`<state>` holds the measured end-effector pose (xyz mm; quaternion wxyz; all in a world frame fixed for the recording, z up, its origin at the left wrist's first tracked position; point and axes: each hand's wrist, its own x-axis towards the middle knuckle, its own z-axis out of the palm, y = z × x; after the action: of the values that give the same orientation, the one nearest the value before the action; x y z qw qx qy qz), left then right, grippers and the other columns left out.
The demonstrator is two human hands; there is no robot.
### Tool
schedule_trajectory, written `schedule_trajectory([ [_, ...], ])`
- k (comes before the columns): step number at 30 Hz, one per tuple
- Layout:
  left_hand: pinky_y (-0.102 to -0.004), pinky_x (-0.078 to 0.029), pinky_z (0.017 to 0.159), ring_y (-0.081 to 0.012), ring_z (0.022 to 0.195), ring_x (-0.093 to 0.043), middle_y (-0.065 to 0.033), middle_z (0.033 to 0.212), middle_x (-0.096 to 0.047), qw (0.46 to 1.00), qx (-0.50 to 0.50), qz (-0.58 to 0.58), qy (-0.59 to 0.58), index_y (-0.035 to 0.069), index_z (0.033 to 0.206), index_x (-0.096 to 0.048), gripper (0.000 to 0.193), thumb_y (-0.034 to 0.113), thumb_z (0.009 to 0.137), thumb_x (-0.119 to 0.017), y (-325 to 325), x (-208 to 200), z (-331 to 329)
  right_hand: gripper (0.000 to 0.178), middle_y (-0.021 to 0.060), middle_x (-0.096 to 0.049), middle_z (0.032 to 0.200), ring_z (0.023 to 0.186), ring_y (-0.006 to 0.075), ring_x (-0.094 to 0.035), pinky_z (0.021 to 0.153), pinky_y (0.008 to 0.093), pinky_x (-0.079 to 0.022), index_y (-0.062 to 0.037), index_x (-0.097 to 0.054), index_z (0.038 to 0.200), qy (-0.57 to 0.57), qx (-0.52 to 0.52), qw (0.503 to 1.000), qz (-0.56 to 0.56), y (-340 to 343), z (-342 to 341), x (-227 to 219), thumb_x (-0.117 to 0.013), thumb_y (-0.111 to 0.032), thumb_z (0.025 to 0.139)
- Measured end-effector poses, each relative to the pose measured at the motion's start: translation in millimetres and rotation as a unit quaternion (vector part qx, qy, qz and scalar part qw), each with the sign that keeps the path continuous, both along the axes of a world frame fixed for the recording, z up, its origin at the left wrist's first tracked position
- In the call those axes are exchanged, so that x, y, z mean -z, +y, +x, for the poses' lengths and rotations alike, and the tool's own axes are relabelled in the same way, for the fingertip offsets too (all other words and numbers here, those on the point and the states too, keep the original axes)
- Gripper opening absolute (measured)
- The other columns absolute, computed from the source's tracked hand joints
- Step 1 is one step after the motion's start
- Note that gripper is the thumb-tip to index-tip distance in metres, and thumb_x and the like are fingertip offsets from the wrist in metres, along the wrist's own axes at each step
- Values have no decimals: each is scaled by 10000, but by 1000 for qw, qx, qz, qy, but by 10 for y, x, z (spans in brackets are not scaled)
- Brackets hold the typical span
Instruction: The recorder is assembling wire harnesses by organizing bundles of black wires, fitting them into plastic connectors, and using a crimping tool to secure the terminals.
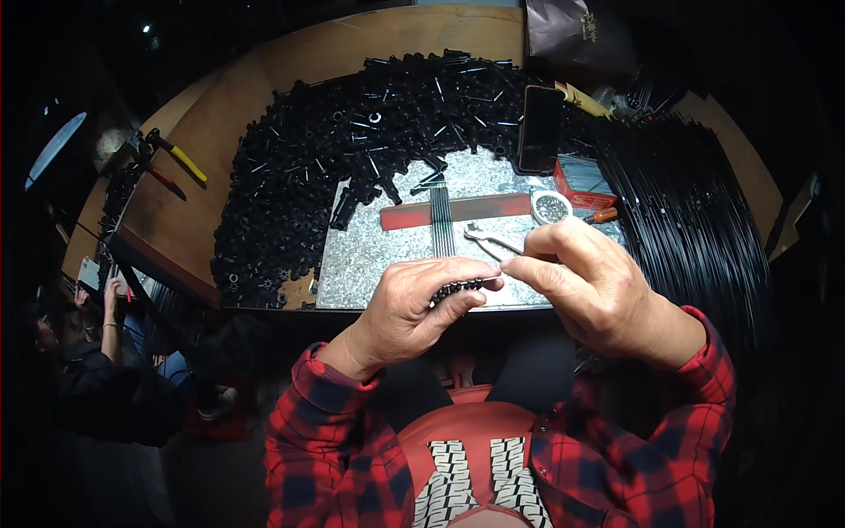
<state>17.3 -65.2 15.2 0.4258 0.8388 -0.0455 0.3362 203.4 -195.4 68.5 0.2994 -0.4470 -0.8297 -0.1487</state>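
My left hand (409, 304) is closed around a row of thin dark rods (442, 220). Their small black ends (458, 289) stick out between thumb and fingers, and their far parts lie across a worn red bar (497, 208). At the left fingertips, my right hand (594, 286) is closed in a pinch; whatever is between its thumb and forefinger is too small to name. Just beyond the hands, metal pliers (488, 239) lie on the speckled grey work board (352, 264). A round white tub (552, 208) of tiny metal bits stands nearby.
A large heap of black plastic parts (299, 176) fills the back and left. Long black rods (687, 194) lie piled at right. A phone (540, 129) stands behind a red box (585, 187). Yellow-handled pliers (180, 158) hang on the wooden side. Another person (110, 326) works at far left.
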Motion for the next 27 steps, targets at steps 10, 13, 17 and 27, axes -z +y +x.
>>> schedule_trajectory([
  [10,-392,-537,827,-329,937,-678,-173,982,-690,985,-42,160,-42,1,1008,-669,511,423,724,-713,104,79,12,326,68,-545,800,662,175,-532,548,272,-445,-40,-683,1011,-21,-9,999,34,-11,-64,-69,-685,-28,685],
  [13,-403,-537,826,-324,931,-680,-165,962,-694,985,-39,160,-45,4,993,-677,535,446,693,-718,112,72,3,331,67,-540,790,653,166,-526,535,268,-434,-47,-684,1012,8,-23,1000,15,11,-60,-33,-691,-10,683],
  [17,-405,-536,829,-317,914,-684,-152,938,-695,981,-50,182,-51,11,974,-682,572,481,651,-721,101,77,-8,337,78,-549,796,670,169,-544,536,275,-440,-40,-678,1016,30,-48,997,-47,7,-67,-105,-710,26,687],
  [27,-383,-538,796,-290,891,-676,-134,928,-684,974,-64,214,-45,22,925,-662,429,421,769,-690,97,227,13,334,101,-562,802,703,210,-591,579,302,-474,-13,-645,1003,130,-102,981,-98,119,-312,-56,-766,-18,691],
])
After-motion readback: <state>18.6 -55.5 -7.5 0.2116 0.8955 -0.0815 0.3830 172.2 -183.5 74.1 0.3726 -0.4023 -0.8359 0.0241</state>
